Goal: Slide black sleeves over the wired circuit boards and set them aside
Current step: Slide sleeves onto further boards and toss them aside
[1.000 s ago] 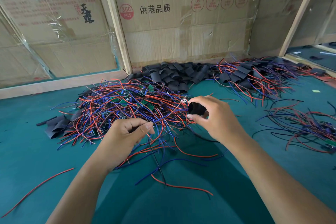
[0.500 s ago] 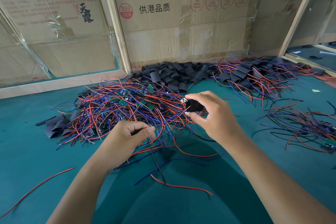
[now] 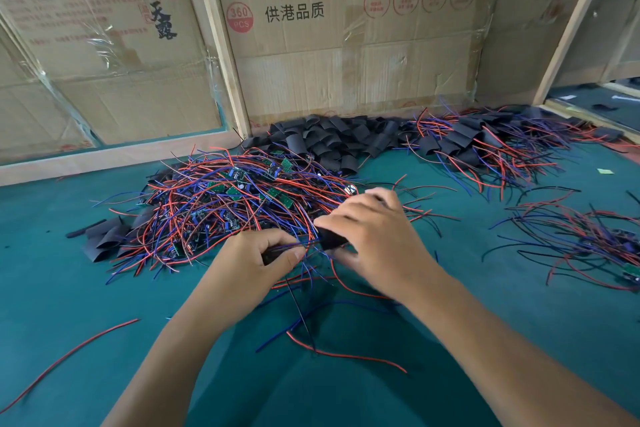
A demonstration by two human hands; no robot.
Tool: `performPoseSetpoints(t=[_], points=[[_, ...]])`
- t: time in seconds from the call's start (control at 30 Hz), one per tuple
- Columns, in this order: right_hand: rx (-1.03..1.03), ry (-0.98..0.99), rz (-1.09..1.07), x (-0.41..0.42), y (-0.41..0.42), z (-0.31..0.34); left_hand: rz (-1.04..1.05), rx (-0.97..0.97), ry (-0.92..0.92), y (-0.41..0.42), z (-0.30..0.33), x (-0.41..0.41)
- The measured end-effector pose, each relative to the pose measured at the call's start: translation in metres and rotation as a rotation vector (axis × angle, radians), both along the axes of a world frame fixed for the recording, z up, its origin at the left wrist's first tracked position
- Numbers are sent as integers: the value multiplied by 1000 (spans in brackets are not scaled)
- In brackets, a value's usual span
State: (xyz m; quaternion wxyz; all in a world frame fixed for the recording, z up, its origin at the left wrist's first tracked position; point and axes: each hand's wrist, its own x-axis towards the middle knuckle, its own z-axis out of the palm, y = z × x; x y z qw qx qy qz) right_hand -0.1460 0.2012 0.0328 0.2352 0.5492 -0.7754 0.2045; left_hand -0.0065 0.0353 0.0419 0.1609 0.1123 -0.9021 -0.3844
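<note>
Left hand (image 3: 258,258) pinched a bundle of thin blue, red and black wires (image 3: 304,245), fingers curled tight round it. Right hand (image 3: 372,236) held a short black flattened sleeve (image 3: 330,240) between thumb and fingertips, mouth facing the wire ends, just in front of the big tangled heap of red and blue wired green circuit boards (image 3: 228,205) on the green tabletop (image 3: 519,340).

The board itself was hidden by the hands; can't tell if it was inside yet.

To do it well, I'd say: keep the wires bunched straight, squeeze the sleeve edges so the mouth opens, feed wires first, then pull the board through square. A stray strand would likely snag.

Loose black sleeves pile (image 3: 329,141) sat at the back; sleeved boards pile (image 3: 478,146) was back right.

Brown cardboard box (image 3: 346,56) print read: "360 PCS", "供港品质". Left panel: "天露". Other print was cut off or blurred.
</note>
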Motion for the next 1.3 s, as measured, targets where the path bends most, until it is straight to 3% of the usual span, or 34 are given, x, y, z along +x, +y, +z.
performPoseSetpoints(t=[0.1, 0.27, 0.37, 0.63, 1.0, 1.3], points=[[112, -1, -7, 18, -13, -4, 1, -28, 5, 5, 1, -1], [79, -318, 45, 22, -13, -4, 40, -53, 51, 7, 1, 1], [80, -407, 115, 14, -9, -7, 80, -9, 84, 9, 2, 0], [33, -413, 149, 2, -6, -9, 13, -142, 166, 7, 4, 0], [32, -442, 149, -4, -4, -8, 75, 2, 185, 8, 0, -2], [-5, -412, 201, -4, -2, -7, -4, -100, 211, 7, 1, -2]])
